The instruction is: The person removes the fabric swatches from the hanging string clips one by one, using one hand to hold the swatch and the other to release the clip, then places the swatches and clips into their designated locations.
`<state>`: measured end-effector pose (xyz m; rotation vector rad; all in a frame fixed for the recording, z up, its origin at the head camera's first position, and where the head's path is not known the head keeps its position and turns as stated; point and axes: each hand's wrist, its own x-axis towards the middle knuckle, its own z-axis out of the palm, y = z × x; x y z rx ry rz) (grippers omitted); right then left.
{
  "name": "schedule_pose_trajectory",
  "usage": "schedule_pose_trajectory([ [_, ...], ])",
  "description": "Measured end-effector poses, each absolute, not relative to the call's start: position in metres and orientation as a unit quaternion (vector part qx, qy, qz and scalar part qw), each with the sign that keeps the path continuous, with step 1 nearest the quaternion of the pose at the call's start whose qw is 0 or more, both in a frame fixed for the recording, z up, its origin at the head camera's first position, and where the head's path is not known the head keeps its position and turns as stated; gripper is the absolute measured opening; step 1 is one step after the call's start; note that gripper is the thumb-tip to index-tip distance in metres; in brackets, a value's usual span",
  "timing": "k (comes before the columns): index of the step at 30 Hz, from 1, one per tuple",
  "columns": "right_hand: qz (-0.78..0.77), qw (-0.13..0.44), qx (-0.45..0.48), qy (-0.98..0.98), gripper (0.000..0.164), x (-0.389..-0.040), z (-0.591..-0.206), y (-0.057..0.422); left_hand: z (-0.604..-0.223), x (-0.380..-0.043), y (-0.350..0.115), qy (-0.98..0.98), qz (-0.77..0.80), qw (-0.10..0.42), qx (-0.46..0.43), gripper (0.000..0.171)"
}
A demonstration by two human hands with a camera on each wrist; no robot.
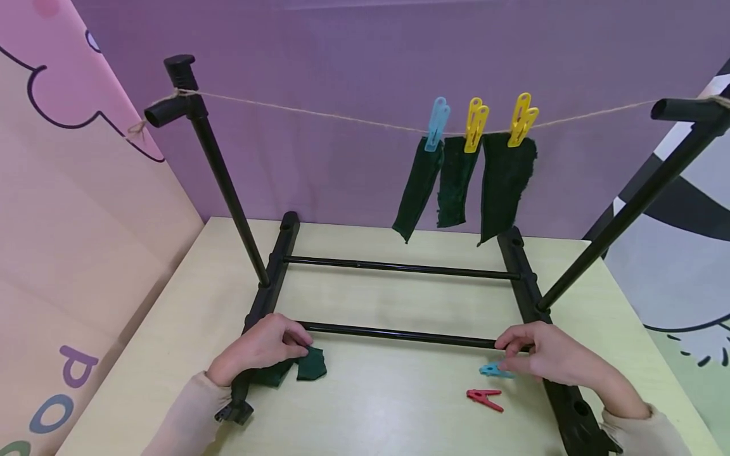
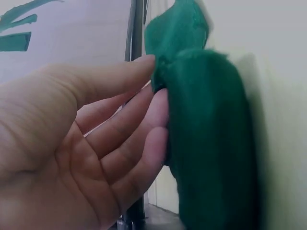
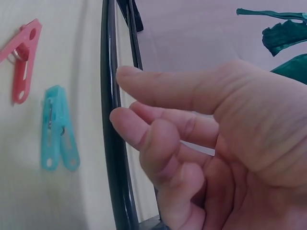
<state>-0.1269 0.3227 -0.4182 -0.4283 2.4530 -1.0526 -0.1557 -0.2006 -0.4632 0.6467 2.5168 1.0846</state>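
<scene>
My left hand point(image 1: 265, 345) pinches a dark green cloth piece point(image 2: 180, 31) between thumb and fingers, low at the rack's left foot. In the left wrist view, a second, longer green cloth point(image 2: 211, 143) lies against the fingertips. Near the rack's right foot my right hand point(image 1: 547, 354) hovers with loosely bent fingers, thumb and forefinger apart and nothing between them. Just beyond its fingertips a light blue clothespin point(image 3: 58, 129) lies on the table. A red clothespin point(image 3: 25, 62) lies beside it.
A black rack point(image 1: 399, 334) with two uprights stands on the pale table point(image 1: 371, 405). Between the uprights runs a string point(image 1: 319, 114). Three dark green cloths point(image 1: 504, 183) hang from it by one blue clothespin point(image 1: 438, 123) and two yellow clothespins point(image 1: 523, 120). A purple backdrop point(image 1: 342, 50) is behind.
</scene>
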Motion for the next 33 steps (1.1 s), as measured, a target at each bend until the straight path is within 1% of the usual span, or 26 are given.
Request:
schedule_pose_trajectory([
  [5,-0.376,0.208,-0.161,0.888,0.033,-0.128,-0.416,0.320,-0.464,-0.156,-0.196,0.875,0.391,0.165,0.234,0.013],
  [9,-0.370,0.202,-0.163,0.892,0.031,-0.130,-0.413,0.317,-0.464,-0.157,-0.196,0.874,0.391,0.163,0.237,0.015],
  [17,-0.343,0.174,-0.182,0.905,0.031,-0.135,-0.397,0.311,-0.444,-0.162,-0.203,0.895,0.372,0.120,0.213,0.019],
  [20,-0.333,0.160,-0.183,0.911,0.032,-0.137,-0.390,0.308,-0.438,-0.164,-0.203,0.897,0.372,0.114,0.212,0.023],
  [26,-0.317,0.154,-0.166,0.921,0.034,-0.142,-0.375,0.298,-0.433,-0.166,-0.199,0.898,0.371,0.107,0.213,0.026],
  [33,-0.301,0.127,-0.186,0.927,0.031,-0.147,-0.358,0.291,-0.428,-0.169,-0.191,0.896,0.372,0.098,0.220,0.026],
])
